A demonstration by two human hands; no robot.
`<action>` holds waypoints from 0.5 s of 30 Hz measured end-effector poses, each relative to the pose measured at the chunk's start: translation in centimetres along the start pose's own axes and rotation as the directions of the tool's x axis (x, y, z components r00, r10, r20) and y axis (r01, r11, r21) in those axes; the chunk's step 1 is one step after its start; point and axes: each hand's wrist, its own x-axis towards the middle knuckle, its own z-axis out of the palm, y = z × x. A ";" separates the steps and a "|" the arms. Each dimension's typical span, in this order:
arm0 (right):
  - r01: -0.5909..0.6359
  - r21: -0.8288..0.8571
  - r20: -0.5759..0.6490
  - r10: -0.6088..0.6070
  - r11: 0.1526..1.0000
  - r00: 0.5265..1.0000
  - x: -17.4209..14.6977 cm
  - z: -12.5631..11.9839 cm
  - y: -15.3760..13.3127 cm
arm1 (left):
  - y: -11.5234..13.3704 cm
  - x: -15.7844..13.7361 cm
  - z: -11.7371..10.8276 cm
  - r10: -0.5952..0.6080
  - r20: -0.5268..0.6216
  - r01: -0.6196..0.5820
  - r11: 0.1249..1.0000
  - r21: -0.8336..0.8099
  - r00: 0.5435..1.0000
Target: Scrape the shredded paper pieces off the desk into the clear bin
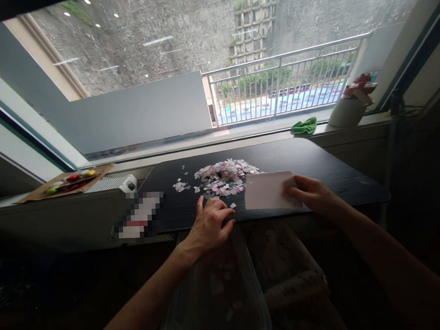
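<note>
A heap of small cut paper pieces [225,173], white and pinkish, lies on the black tabletop [288,155]. Between thumb and fingers, my right hand [311,193] grips a pale rectangular card [266,191], which stands at the heap's right side. At the front edge of the table is my left hand [213,220], fingers spread and slightly bent, just in front of the heap and with nothing visible in it. A few loose scraps [233,205] lie close to its fingertips. Below that hand sits a clear plastic bin [258,289] with some paper pieces inside.
A brown board [97,170] with red, yellow and green items lies at the left beside a white radiator [114,183]. On the sill are a green cloth [305,127] and a white bottle with a red top [349,105]. A large window spans the back.
</note>
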 end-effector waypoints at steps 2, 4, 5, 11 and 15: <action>0.054 0.018 -0.009 -0.054 0.998 0.999 1.0 1.4 0.0 | -0.9 -0.1 -0.1 -0.026 -0.050 0.026 1.000 0.002 0.998; 0.093 0.014 0.009 -0.093 0.996 0.996 1.9 2.7 -0.1 | -1.9 -0.1 -0.1 -0.059 -0.100 0.060 0.998 0.005 0.993; 0.105 -0.004 0.020 -0.105 0.994 0.994 2.2 3.1 -0.2 | -2.3 -0.1 -0.1 -0.072 -0.122 0.073 0.997 0.003 0.990; 0.056 -0.210 0.012 -0.055 0.976 0.998 0.6 -0.5 0.1 | -3.6 -0.1 0.9 -0.080 -0.228 0.074 0.997 -0.033 0.970; -0.023 -0.140 -0.087 0.011 0.990 0.996 -0.6 -3.8 0.4 | -3.7 0.0 1.7 -0.123 -0.284 0.101 0.991 -0.088 0.951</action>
